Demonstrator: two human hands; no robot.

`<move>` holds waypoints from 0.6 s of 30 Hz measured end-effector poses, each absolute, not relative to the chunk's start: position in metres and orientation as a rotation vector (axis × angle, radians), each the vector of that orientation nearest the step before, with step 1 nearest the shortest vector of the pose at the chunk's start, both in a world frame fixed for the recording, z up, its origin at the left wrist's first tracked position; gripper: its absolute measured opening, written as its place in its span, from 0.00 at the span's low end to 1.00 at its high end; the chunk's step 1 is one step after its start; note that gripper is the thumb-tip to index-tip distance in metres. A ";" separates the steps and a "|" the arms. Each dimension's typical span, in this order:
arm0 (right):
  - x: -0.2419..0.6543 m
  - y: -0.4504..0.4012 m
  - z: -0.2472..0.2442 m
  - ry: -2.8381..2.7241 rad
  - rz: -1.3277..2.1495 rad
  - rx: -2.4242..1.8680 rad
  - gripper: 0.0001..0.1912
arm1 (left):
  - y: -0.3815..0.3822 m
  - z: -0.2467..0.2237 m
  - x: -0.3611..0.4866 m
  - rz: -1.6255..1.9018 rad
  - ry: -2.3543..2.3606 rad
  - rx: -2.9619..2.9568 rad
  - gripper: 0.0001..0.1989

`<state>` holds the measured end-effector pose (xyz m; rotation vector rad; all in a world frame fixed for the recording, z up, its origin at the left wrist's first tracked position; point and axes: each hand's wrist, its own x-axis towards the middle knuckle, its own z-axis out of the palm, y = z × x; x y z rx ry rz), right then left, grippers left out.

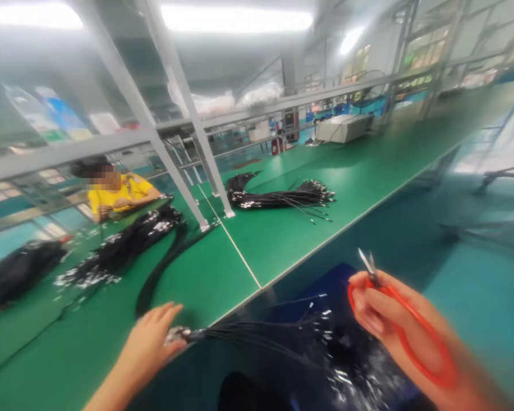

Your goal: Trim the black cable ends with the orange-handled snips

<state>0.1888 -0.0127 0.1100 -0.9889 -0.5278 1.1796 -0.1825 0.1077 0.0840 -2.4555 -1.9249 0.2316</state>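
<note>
My left hand [152, 337] is at the near edge of the green table, its fingers stretched out and apart from the thumb. Between them is the gathered end of a black cable bundle [248, 337], and my thumb seems to touch it. From the table edge the loose cables fan rightward over a dark blue surface, their tips silvery. Red-handled scissors [428, 354] are gripped in my right hand [381, 308], the blades slightly apart and pointing up. Motion blur hides finer detail around the cables.
On the green table [223, 268] lie another black cable bundle [278, 197] beyond the metal posts [201, 108] and several dark cable piles [124, 245] at left. A person in yellow [124, 194] sits across. A pale box [342, 128] stands farther back.
</note>
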 end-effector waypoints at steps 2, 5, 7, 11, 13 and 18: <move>0.186 -0.012 0.108 -0.482 1.197 -1.009 0.13 | 0.102 0.074 -0.198 0.374 -1.936 -2.402 0.33; 0.185 -0.010 0.105 -0.454 1.240 -1.052 0.16 | 0.091 0.065 -0.200 0.320 -1.876 -2.378 0.23; 0.187 -0.011 0.103 -0.449 1.254 -1.080 0.18 | 0.084 0.065 -0.196 0.286 -1.814 -2.386 0.14; 0.192 -0.015 0.102 -0.428 1.202 -1.079 0.19 | 0.081 0.076 -0.179 0.269 -1.618 -2.470 0.10; 0.194 -0.019 0.103 -0.399 1.177 -1.065 0.20 | 0.086 0.087 -0.163 0.263 -1.513 -2.505 0.08; 0.205 -0.028 0.100 -0.400 1.099 -0.949 0.16 | 0.099 0.137 -0.100 0.182 -1.354 -2.519 0.03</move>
